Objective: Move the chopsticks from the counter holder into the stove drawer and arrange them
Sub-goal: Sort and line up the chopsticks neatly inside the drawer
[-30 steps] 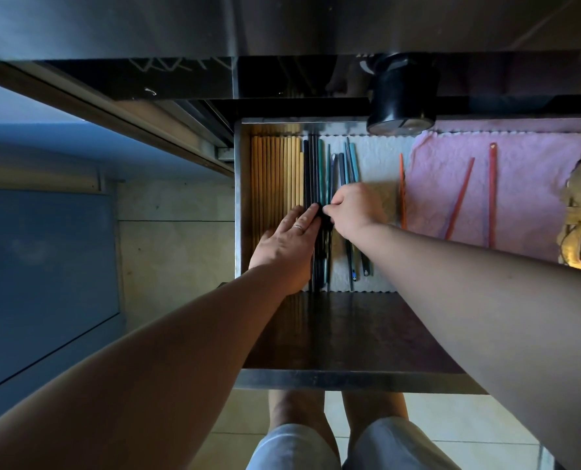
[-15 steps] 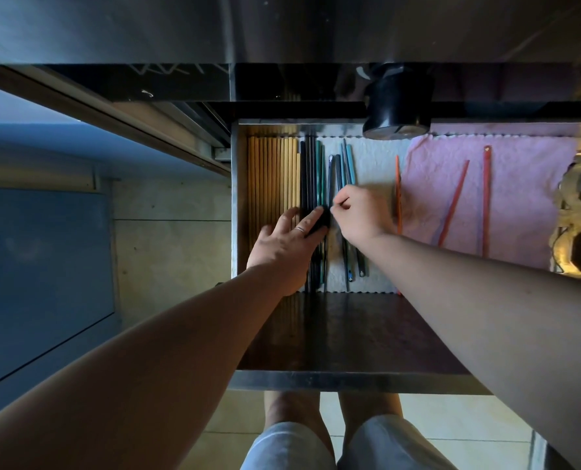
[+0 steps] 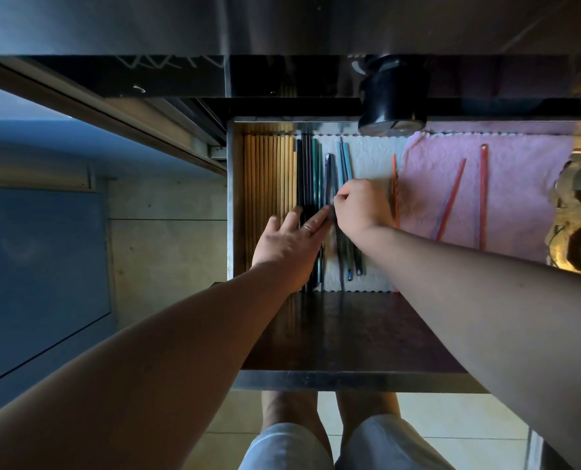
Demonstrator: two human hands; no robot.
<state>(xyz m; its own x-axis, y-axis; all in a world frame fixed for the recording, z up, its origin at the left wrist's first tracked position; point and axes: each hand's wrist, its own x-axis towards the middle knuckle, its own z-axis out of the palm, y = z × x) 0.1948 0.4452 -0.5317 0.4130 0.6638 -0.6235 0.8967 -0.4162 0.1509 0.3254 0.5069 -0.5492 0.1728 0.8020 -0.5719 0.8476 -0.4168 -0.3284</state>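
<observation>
The open stove drawer [image 3: 350, 381] holds rows of chopsticks lying front to back. Several wooden chopsticks [image 3: 268, 171] fill its left side, then black chopsticks [image 3: 303, 171], then teal and blue chopsticks [image 3: 345, 161] on a white liner [image 3: 370, 157]. My left hand [image 3: 291, 244] lies flat with straight fingers pressing on the black chopsticks. My right hand [image 3: 360, 206] pinches a dark grey chopstick [image 3: 328, 171] next to my left fingertips. Orange chopsticks [image 3: 395, 184] lie further right.
A pink cloth [image 3: 519, 184] covers the drawer's right part with two red-orange chopsticks [image 3: 483, 195] on it. A black stove knob [image 3: 392, 96] sticks out above the drawer. A metal rack [image 3: 580, 215] is at the far right. My legs stand below the drawer front.
My right hand has shifted slightly right and now pinches the dark grey chopstick, drawing it apart from the black ones. My left hand stays flat on the black chopsticks.
</observation>
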